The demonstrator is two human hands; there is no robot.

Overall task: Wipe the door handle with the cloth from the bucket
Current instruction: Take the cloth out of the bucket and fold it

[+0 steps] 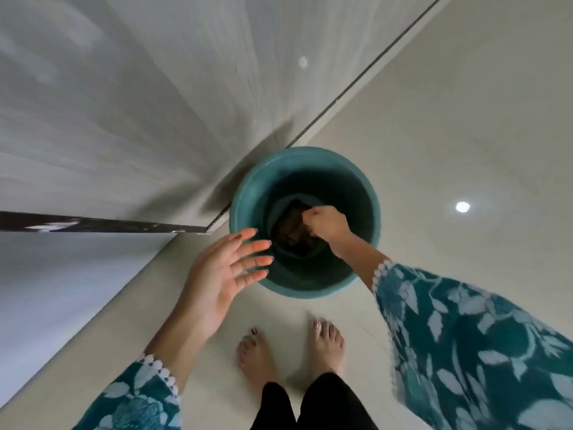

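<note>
A teal bucket [248, 187] stands on the pale floor just ahead of my bare feet. At its bottom lies a dark brown cloth [290, 231]. My right hand [327, 225] reaches down inside the bucket, its fingers closed on the cloth's upper edge. Over the bucket's near-left rim hovers my left hand [226, 268], fingers spread, palm facing the bucket, holding nothing. The door handle is out of view.
A grey-white door [124, 103] fills the upper left, its dark edge [102, 225] ending close to the bucket's left rim. My bare feet [291, 349] stand on the glossy tiled floor [465, 119], which reflects ceiling lights.
</note>
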